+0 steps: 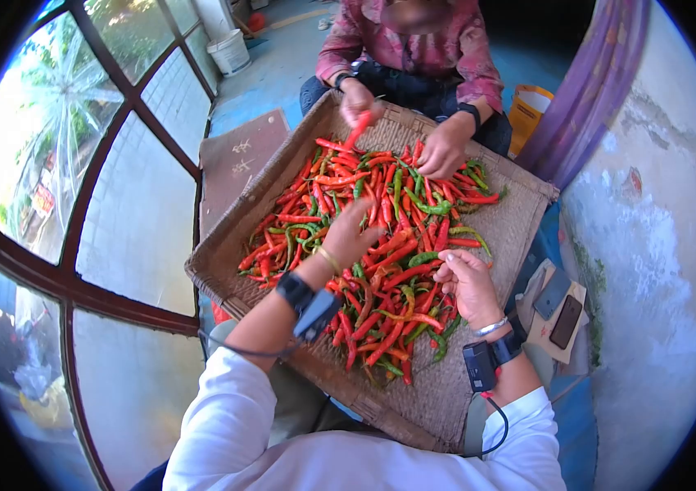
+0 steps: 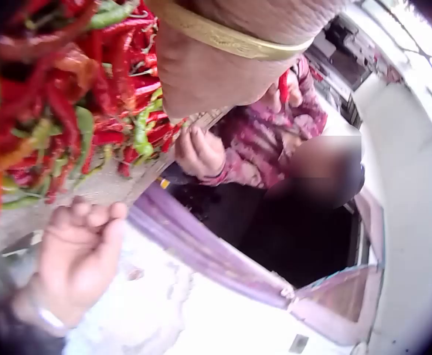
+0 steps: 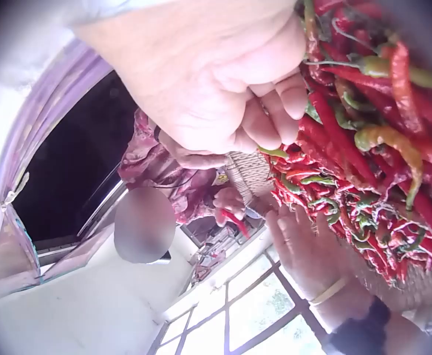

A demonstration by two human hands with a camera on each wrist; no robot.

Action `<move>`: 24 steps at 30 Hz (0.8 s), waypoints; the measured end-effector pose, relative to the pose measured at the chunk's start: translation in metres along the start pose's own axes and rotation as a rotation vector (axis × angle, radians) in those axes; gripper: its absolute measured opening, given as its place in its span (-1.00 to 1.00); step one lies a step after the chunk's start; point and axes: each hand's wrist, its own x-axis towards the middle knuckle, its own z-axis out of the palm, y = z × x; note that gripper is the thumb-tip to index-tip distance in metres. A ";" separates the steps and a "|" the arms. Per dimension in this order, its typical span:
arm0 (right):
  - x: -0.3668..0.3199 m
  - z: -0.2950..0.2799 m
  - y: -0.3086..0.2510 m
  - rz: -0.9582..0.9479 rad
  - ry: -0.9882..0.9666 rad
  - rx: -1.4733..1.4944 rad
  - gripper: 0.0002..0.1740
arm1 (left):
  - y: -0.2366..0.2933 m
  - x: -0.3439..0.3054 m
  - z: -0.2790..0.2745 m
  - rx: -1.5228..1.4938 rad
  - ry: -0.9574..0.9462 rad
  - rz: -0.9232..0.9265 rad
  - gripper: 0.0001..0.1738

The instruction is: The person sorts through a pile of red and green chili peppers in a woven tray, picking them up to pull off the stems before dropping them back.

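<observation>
Red and green chili peppers (image 1: 389, 237) lie heaped in a woven tray (image 1: 438, 401). Above the heap's left-centre, the left hand (image 1: 350, 237) has its fingers extended; the right wrist view shows this hand (image 3: 312, 251) beside the peppers, holding nothing visible. At the heap's right edge, the right hand (image 1: 471, 286) is loosely curled, its fingertips near a green pepper (image 1: 423, 259). The left wrist view shows no object in this hand (image 2: 83, 259). In the right wrist view its bent fingers (image 3: 271, 118) are close to the peppers.
Across the tray a person in a pink patterned top (image 1: 413, 41) holds a red pepper (image 1: 358, 129) in one hand and has the other at the heap. Two phones (image 1: 566, 321) lie right of the tray. Framed windows (image 1: 135, 204) stand left, a wall (image 1: 659, 245) right.
</observation>
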 end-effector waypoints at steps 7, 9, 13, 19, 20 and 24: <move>-0.003 0.011 0.000 0.019 -0.164 -0.303 -0.83 | 0.056 -0.074 -0.010 0.108 -0.404 0.223 -0.66; -0.007 0.017 0.002 0.017 -0.177 -0.365 -0.85 | 0.061 -0.077 -0.008 0.186 -0.362 0.261 -0.65; -0.006 0.017 0.014 0.036 -0.168 -0.448 -0.87 | 0.059 -0.077 -0.003 0.196 -0.360 0.285 -0.70; -0.007 0.020 0.008 -0.038 -0.227 -0.572 -0.86 | 0.062 -0.070 -0.009 0.023 -0.251 0.262 -0.80; -0.009 0.022 0.006 -0.101 -0.248 -0.609 -0.84 | 0.064 -0.068 -0.011 0.022 -0.218 0.296 -0.81; -0.006 0.020 0.012 -0.381 -0.360 -0.653 -0.80 | 0.067 -0.069 -0.013 -0.218 -0.175 0.106 -0.79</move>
